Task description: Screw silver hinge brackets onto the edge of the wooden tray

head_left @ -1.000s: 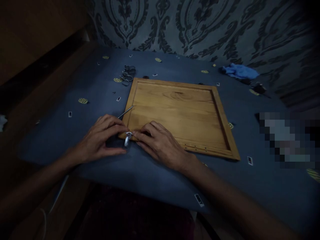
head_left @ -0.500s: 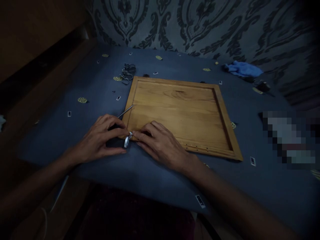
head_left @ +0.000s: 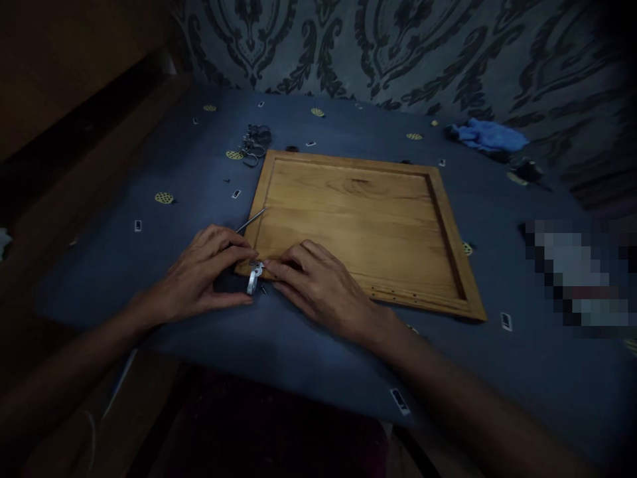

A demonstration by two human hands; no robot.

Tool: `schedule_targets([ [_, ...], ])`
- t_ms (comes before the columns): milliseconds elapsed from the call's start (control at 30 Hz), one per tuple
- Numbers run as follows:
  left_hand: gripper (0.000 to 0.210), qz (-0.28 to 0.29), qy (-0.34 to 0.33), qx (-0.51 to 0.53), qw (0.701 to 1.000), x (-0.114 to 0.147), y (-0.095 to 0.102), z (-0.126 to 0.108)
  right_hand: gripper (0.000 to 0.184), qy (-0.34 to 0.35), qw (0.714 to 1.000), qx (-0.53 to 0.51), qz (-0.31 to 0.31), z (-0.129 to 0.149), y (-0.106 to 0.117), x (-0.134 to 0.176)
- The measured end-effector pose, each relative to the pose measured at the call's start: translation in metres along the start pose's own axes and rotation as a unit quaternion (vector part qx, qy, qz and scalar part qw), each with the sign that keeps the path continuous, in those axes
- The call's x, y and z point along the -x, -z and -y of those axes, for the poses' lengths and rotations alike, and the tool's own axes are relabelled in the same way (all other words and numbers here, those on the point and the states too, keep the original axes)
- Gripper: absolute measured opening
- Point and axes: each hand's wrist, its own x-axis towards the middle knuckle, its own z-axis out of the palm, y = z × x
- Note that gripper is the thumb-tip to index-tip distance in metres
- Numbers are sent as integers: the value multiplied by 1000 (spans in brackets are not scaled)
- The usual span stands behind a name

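Note:
My left hand (head_left: 206,272) rests at the near left corner of the framed wooden panel (head_left: 348,206), forefinger and thumb apart around a shiny curved metal hinge (head_left: 253,275). Against the panel's rim, the hinge's flat end meets the fingertips of my right hand (head_left: 318,285), whose fingers are bent together. A small screw (head_left: 264,290) is on the cloth beside the hinge. From behind my left hand sticks out a thin metal shaft (head_left: 253,219), its tip over the panel; its other end is hidden, so I cannot tell whether it is held.
A blue patterned cloth (head_left: 189,166) covers the table. Several curved metal pieces (head_left: 256,143) lie beyond the panel's far left corner, with a tiny screw (head_left: 226,180) nearer. At the back right are a blue rag (head_left: 490,136) and a dark object (head_left: 530,172). A blurred-out item lies right.
My left forefinger has lifted off the metal hinge, showing more of its flat end. The small screw beside it has come into sight. My right hand stays almost still.

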Motion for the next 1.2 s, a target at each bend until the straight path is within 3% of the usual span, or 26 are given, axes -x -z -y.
schedule_targets([
  [633, 46, 1, 11, 36, 999, -1, -3, 1, 28, -3, 1000, -3, -9, 0, 1, 1],
  [867, 47, 20, 31, 47, 998, -2, 0, 2, 21, -4, 993, -9, -115, 15, -3, 3],
  [1200, 47, 7, 23, 57, 998, -1, -3, 3, 28, -9, 994, 46, -95, 27, -13, -1],
])
